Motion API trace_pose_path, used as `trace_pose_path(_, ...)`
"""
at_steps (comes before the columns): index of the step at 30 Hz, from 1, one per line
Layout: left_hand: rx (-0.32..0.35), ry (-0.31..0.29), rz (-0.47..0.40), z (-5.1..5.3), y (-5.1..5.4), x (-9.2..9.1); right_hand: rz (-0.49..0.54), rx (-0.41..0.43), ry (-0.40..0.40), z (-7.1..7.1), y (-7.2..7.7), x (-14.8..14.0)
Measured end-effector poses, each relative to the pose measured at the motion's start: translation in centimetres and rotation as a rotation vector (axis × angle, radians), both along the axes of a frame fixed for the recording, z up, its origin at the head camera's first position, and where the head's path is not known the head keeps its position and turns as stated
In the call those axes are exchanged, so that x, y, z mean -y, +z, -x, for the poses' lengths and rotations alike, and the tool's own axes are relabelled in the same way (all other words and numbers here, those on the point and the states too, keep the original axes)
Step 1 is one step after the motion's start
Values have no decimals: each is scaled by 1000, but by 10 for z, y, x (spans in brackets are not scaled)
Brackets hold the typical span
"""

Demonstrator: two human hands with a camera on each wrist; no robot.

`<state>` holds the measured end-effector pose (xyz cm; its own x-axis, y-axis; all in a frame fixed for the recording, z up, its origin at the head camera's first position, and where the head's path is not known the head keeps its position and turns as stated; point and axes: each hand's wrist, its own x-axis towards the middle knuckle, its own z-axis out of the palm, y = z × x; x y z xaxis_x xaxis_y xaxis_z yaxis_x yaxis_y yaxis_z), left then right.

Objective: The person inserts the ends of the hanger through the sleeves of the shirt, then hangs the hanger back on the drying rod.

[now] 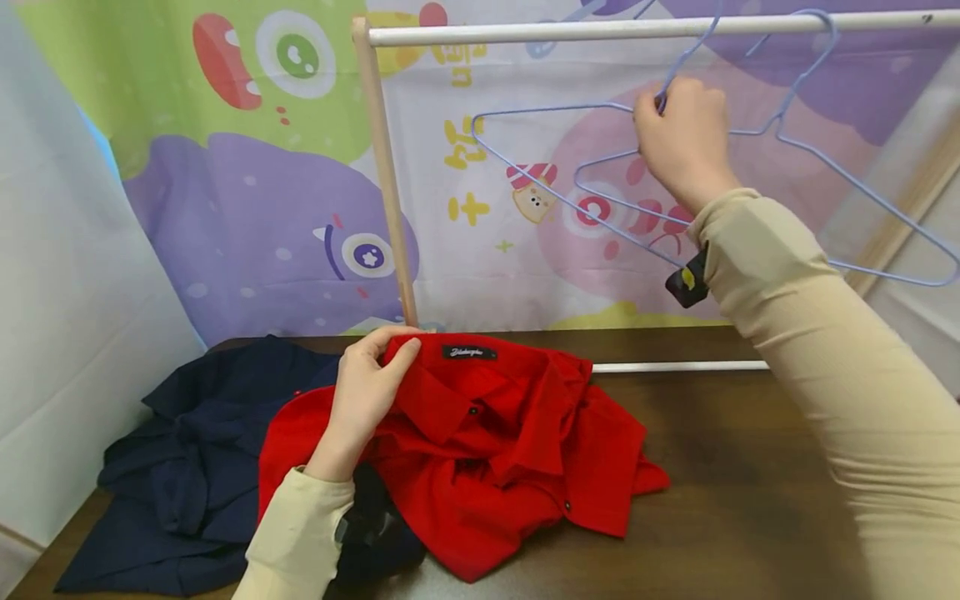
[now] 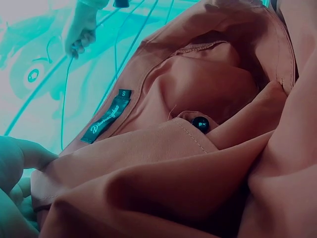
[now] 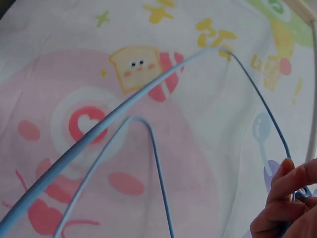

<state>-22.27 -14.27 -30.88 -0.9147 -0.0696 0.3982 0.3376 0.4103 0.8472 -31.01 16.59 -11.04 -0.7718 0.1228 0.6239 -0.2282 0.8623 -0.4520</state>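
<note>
In the head view a red shirt (image 1: 480,433) with black buttons and a black collar label lies crumpled on the table. The left hand (image 1: 367,387) pinches its collar beside the label; the left wrist view shows that hand (image 2: 20,173) at the collar edge (image 2: 114,148). Up by the rail, the right hand (image 1: 686,137) grips a blue wire hanger (image 1: 551,109) at the base of its hook. The right wrist view shows the fingers (image 3: 285,198) curled round the wire, with the hanger's shoulder (image 3: 173,74) reaching across.
Another blue hanger (image 1: 862,179) hangs on the white rail (image 1: 562,32) at the right. A wooden post (image 1: 386,167) stands at the rack's left. Dark navy clothing (image 1: 202,467) lies left of the shirt on the brown table (image 1: 720,492). A patterned curtain (image 1: 277,217) hangs behind.
</note>
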Motion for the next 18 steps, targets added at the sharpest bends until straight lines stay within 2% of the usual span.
trace_pose_path(4, 7, -3, -2, 0, 0, 0, 79, 32, 62, -12, -7, 1)
trace_pose_path(7, 16, -3, 1, -1, 0, 0, 124, 21, 98, -21, -18, 5)
trace_pose_path(12, 16, -9, 5, -1, 1, 0, 145, -55, 138, -33, -39, 12)
trace_pose_path(18, 14, -12, 0, -1, 1, 1, 176, -100, 200, -47, -54, 16)
